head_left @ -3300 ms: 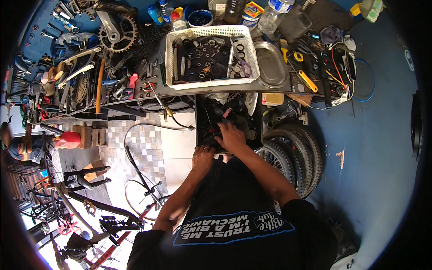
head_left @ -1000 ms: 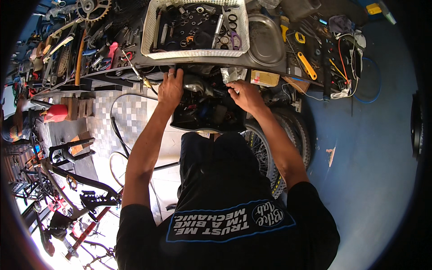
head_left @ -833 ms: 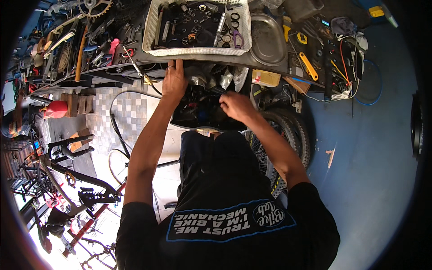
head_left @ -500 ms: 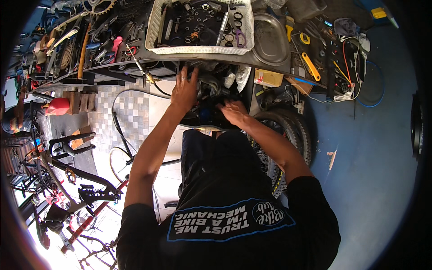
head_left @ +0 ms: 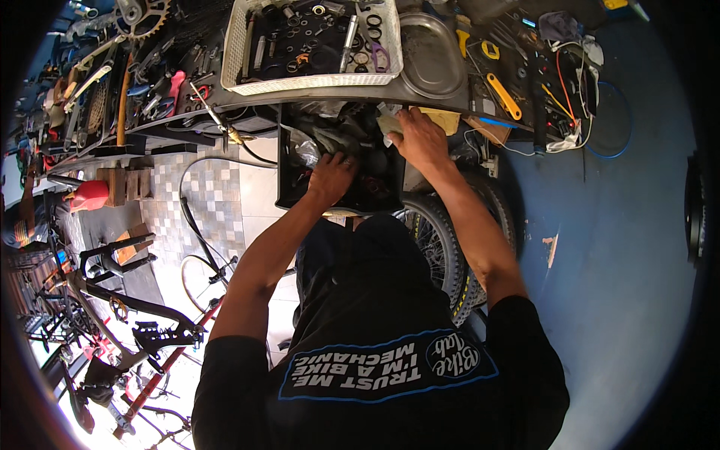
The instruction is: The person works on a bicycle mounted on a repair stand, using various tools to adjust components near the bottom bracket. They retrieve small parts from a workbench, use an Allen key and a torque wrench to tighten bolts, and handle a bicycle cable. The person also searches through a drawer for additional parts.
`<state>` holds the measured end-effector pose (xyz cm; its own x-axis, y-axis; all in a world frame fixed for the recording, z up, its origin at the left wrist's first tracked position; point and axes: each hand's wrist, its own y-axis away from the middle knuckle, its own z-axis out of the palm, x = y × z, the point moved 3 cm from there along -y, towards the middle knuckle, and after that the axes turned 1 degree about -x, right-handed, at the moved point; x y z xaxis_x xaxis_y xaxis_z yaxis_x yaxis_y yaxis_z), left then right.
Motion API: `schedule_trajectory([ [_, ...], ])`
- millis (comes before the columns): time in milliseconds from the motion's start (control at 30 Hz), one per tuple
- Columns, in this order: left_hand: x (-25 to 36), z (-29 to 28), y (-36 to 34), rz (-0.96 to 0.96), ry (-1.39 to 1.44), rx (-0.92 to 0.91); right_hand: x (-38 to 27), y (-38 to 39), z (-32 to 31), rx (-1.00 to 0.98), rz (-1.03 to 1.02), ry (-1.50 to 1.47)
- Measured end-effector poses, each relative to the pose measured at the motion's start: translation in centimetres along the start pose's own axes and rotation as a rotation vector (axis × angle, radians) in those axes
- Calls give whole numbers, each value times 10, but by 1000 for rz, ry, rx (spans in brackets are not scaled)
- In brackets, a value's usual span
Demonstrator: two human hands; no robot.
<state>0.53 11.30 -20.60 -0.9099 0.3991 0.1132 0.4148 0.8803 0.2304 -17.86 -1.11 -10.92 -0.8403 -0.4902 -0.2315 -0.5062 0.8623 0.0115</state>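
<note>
A black drawer (head_left: 280, 169) stands pulled out below the workbench, filled with dark parts and clear plastic bags. Inside it, my left hand (head_left: 332, 178) is closed, its fingers bent down among the contents; their tips and whatever they grip are hidden. Beside those fingers lies a crumpled clear plastic bag (head_left: 305, 152). My right hand (head_left: 422, 141) is at the drawer's far right corner, thumb and fingers closed on a pale yellowish packet (head_left: 389, 124).
On the workbench (head_left: 300, 97) sit a white plastic basket (head_left: 315, 84) of small parts, an oval metal tray (head_left: 433, 56) and many tools. Bicycle tyres (head_left: 439, 240) stand right of my legs. A black hose (head_left: 196, 217) and bike frames (head_left: 135, 300) are at left.
The drawer's inside now shows more fully. My left hand has moved from the bench edge down into the drawer. My right hand has gone up and right to the pale packet.
</note>
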Motion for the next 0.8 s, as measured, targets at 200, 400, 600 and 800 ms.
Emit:
schedule_trajectory([
  [200,-2,11,-19,-69,-161,-96,-16,36,7,-132,74,-105],
  [400,-24,-2,-10,-85,-171,-169,-30,75,14,-138,-26,-119],
  [600,-77,-34,-6,-162,-331,-203,-54,100,33,-278,-97,-92],
  [800,-105,-40,9,-134,-362,-91,-65,90,60,-411,-163,93],
])
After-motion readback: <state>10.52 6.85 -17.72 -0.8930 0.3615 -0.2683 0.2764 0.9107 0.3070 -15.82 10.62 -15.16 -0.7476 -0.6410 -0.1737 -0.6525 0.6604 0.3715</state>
